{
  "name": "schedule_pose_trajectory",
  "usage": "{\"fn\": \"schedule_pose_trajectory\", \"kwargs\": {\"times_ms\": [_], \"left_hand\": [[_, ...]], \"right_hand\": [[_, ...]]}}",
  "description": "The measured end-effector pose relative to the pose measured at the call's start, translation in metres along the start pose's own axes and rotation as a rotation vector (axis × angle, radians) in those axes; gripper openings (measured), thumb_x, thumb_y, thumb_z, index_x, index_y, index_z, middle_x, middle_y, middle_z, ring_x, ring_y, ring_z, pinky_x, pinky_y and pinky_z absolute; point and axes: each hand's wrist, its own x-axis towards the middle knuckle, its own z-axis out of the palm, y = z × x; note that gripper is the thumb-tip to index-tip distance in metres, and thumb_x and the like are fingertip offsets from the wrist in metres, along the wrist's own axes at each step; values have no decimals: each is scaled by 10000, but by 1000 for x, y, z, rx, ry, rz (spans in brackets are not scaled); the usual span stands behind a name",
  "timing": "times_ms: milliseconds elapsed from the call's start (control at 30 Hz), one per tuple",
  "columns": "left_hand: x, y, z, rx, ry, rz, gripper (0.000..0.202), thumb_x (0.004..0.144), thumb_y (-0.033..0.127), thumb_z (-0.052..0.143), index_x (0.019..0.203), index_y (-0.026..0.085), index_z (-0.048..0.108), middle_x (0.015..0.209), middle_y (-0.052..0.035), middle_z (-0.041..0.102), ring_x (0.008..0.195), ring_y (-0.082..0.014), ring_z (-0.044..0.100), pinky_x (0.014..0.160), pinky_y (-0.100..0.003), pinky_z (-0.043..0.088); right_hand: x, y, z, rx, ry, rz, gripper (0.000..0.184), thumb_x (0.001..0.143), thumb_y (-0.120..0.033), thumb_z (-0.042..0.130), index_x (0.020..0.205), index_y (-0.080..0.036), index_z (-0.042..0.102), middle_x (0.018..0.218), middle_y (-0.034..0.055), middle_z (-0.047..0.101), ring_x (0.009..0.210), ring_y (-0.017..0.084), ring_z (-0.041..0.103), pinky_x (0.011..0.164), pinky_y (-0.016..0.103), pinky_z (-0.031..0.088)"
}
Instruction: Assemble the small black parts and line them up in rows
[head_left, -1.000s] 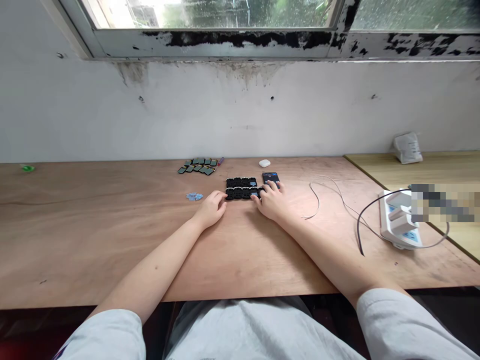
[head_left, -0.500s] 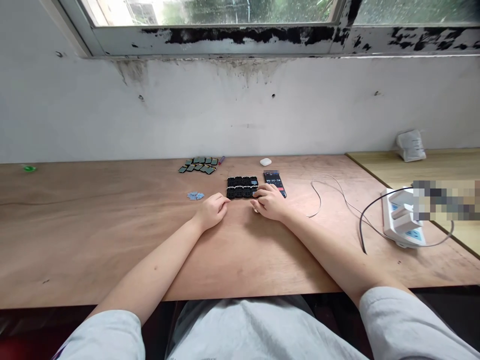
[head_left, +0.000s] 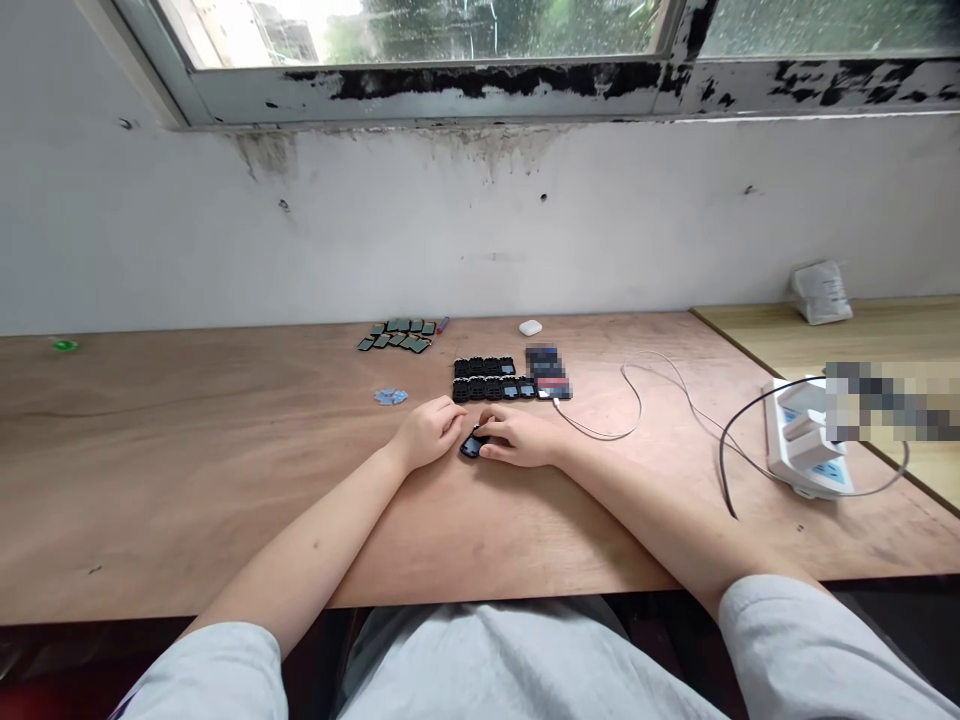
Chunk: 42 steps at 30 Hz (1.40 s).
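Observation:
A small black casing [head_left: 472, 444] with a grey-blue face lies on the table between my hands. The fingers of my right hand [head_left: 517, 437] grip it at its right side and top. My left hand [head_left: 429, 434] rests just left of the casing, its fingers curled together; whatever is in them is hidden. Beyond my hands, several similar black casings [head_left: 484, 388] are lined up in two rows, and those at the right end have grey-blue pieces in them. A small pile of light blue pieces [head_left: 391, 397] sits to the left of the rows.
Several green circuit boards [head_left: 397, 335] lie at the back beside a purple tool [head_left: 443, 325]. A phone [head_left: 547, 372] with a white cable [head_left: 611, 437] is right of the casings. Farther off are a white case [head_left: 530, 328] and a power strip [head_left: 806, 450].
My right hand has moved left and toward me from the end of the front row, and now grips a black casing. My left hand has shifted slightly toward me. The phone is now uncovered.

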Motion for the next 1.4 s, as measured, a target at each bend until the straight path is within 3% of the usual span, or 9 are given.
{"fn": "schedule_pose_trajectory", "kwargs": {"times_ms": [167, 333, 467, 533, 633, 733, 833, 1067, 1400], "left_hand": [[0, 9, -3, -109, -184, 89, 384, 872, 404, 727, 1194, 203, 672, 1074, -87, 669, 984, -234, 652, 880, -352, 538], [1, 6, 0, -151, -119, 56, 283, 903, 244, 640, 1182, 221, 679, 1098, -82, 692, 1040, -228, 653, 950, -368, 533], [2, -13, 2, -187, 171, -129, 223, 906, 314, 656, 1092, 206, 713, 1070, -83, 720, 993, -220, 684, 898, -352, 563], [2, -28, 4, -244, 364, -316, 245, 919, 379, 660, 1066, 196, 728, 1050, -92, 738, 942, -219, 708, 835, -340, 580], [4, -53, 4, -553, 582, -630, 355, 937, 463, 641, 1125, 170, 709, 1066, -113, 743, 760, -187, 744, 607, -267, 561], [5, -73, 1, -793, 800, -864, 278, 956, 383, 628, 1063, 132, 682, 1058, -124, 729, 627, -130, 723, 475, -181, 464], [4, -84, -3, -888, 906, -975, 114, 931, 218, 644, 989, 120, 642, 1028, -108, 711, 628, -98, 717, 512, -154, 495], [5, -80, -1, -879, 939, -801, 460, 908, 93, 619, 1320, 247, 484, 1459, -143, 531, 765, -112, 764, 659, -214, 604], [5, -76, 8, -870, 846, -777, 391, 892, 216, 707, 1242, 187, 534, 1193, -121, 694, 787, -166, 768, 701, -268, 606]], "right_hand": [[0, 6, 7, -73, 33, -18, 401, 979, -412, 635, 1317, -199, 677, 1069, 106, 623, 884, 213, 617, 817, 347, 535], [-3, 9, 4, -128, 49, -1, 412, 993, -332, 592, 1386, -210, 614, 1175, 117, 620, 899, 205, 628, 814, 337, 537], [-4, 9, 0, -135, 99, 16, 462, 973, -256, 590, 1433, -228, 555, 1317, 136, 587, 955, 203, 649, 858, 342, 546], [-3, 8, -1, -136, 106, 16, 426, 962, -223, 588, 1387, -217, 582, 1334, 144, 588, 989, 211, 653, 878, 347, 548], [-3, 8, -3, -144, 95, 8, 375, 956, -215, 593, 1330, -198, 614, 1323, 150, 602, 1017, 222, 653, 890, 354, 549], [-2, 9, -2, -150, 79, 5, 314, 963, -233, 597, 1270, -195, 646, 1305, 144, 614, 1046, 231, 650, 907, 364, 550], [-2, 12, -1, -149, 73, -4, 285, 962, -232, 604, 1238, -202, 667, 1303, 139, 617, 1096, 241, 640, 944, 378, 544], [-2, 15, 1, -136, 78, -8, 262, 967, -231, 599, 1209, -192, 691, 1285, 140, 621, 1095, 243, 638, 949, 384, 547], [-2, 17, 2, -121, 74, 4, 257, 953, -214, 616, 1193, -196, 708, 1279, 130, 631, 1095, 244, 632, 955, 388, 541]]}}
